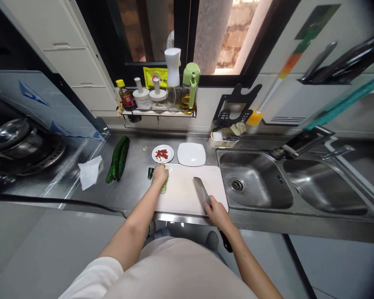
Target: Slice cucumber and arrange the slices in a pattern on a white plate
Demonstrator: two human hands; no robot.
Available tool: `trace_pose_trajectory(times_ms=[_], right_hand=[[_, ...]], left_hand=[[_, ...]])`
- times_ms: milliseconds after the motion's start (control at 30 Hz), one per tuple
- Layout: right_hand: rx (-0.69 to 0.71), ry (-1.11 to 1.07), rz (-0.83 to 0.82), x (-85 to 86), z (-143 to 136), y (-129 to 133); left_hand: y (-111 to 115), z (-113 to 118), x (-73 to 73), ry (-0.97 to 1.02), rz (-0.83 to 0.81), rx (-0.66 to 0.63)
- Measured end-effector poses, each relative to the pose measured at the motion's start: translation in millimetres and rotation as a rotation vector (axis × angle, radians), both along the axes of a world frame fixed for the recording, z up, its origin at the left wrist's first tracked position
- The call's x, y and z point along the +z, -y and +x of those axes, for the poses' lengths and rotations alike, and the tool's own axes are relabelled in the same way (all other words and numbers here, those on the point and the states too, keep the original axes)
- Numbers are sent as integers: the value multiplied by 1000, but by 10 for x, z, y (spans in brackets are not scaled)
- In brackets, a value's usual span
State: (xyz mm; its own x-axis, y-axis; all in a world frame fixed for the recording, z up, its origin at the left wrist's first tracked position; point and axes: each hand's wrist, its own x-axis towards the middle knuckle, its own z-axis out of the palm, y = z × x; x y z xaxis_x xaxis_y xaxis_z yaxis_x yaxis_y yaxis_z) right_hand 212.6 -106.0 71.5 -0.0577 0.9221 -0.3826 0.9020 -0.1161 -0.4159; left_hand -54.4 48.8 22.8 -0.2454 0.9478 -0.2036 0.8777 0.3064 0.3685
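Note:
A white cutting board (182,193) lies at the counter's front edge. My right hand (216,211) is wrapped round a knife (201,191), its blade over the board's right half. At the board's left side my left hand (160,173) is closed at the cucumber slices (163,189); whether it grips any is hidden. A short cucumber piece (150,173) lies just left of that hand. Behind it stands a small white plate (155,156) with chopped red bits (162,154). A square white plate (191,154) sits behind the board. Two whole cucumbers (118,160) lie further left.
A double sink (258,178) with a faucet (308,141) adjoins the board's right side. A crumpled tissue (89,172) and a stove with a pot (15,139) are at left. Bottles stand on a wall rack (162,112); a holder (221,142) sits near the sink.

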Motion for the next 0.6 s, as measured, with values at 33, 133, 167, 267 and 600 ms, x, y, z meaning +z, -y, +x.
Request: trace_pose_trajectory(times_ms=[33, 133, 167, 267, 600], right_hand=[[-3, 2, -3, 3, 2, 3], [-11, 5, -9, 8, 1, 7], [-11, 6, -9, 6, 1, 6], [-6, 12, -4, -8, 6, -1], [41, 18, -2, -9, -44, -45]], left_hand=[[-9, 3, -4, 0, -1, 8], [-36, 12, -5, 26, -12, 23], [-43, 17, -1, 36, -11, 19], [-52, 39, 27, 48, 7, 6], [166, 214, 152, 306, -107, -259]])
